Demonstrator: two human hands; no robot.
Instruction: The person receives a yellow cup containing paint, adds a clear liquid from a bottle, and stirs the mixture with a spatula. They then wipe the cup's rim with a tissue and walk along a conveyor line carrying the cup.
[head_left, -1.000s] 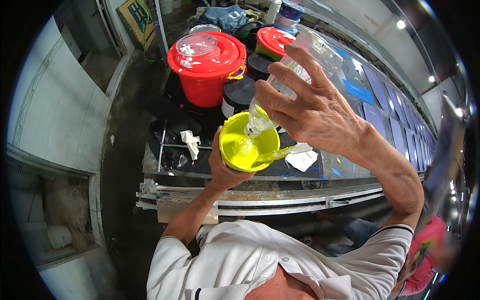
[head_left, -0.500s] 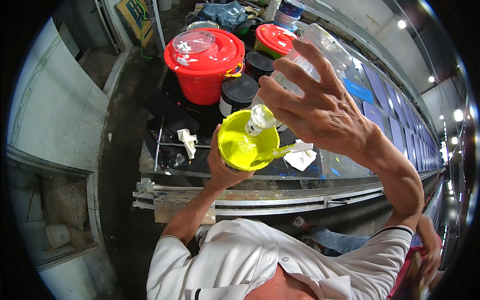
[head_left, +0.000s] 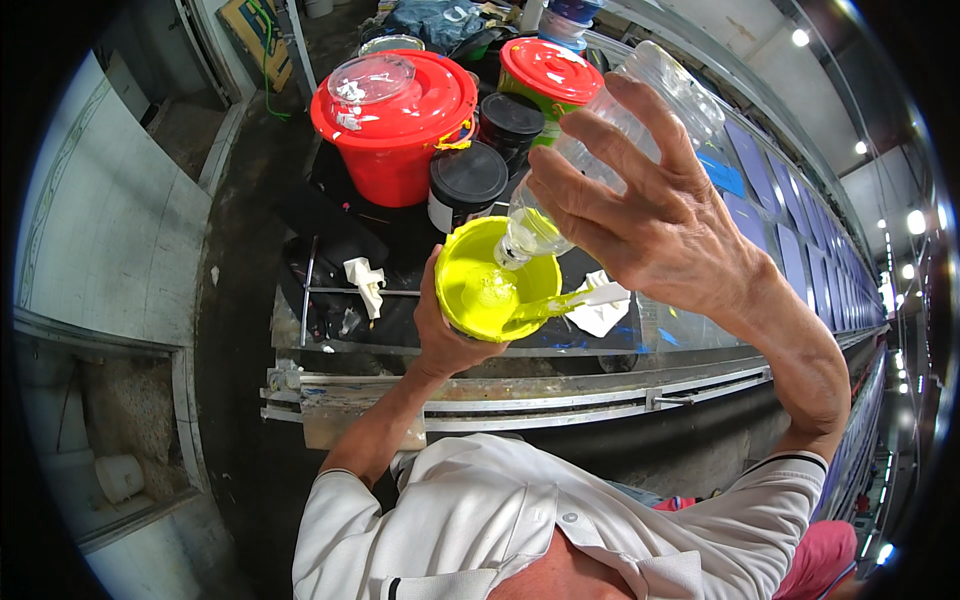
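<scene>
My left hand [head_left: 440, 330] holds a yellow-coated tub [head_left: 470, 240] of bright yellow paint from the side and below. A yellow-smeared spatula [head_left: 570, 300] rests in it, its pale handle over the right rim. My right hand [head_left: 640, 200] grips a large clear plastic bottle [head_left: 685, 90], tilted with its neck down over the tub. Clear liquid seems to fall from its mouth onto the paint; the stream is too small to see clearly.
Lidded red buckets [head_left: 385, 165] and black pots [head_left: 468, 178] crowd the dark table [head_left: 390, 320], with white paper scraps [head_left: 365, 285]. Rows of purple panels [head_left: 790, 220] run rightward. A metal rail [head_left: 560, 410] crosses in front. A co-worker's pink clothing [head_left: 810, 565] shows at lower right.
The co-worker at lower right has moved lower and is more hidden behind my arm. The table items shift slightly left in view. The bottle stays tilted over the tub.
</scene>
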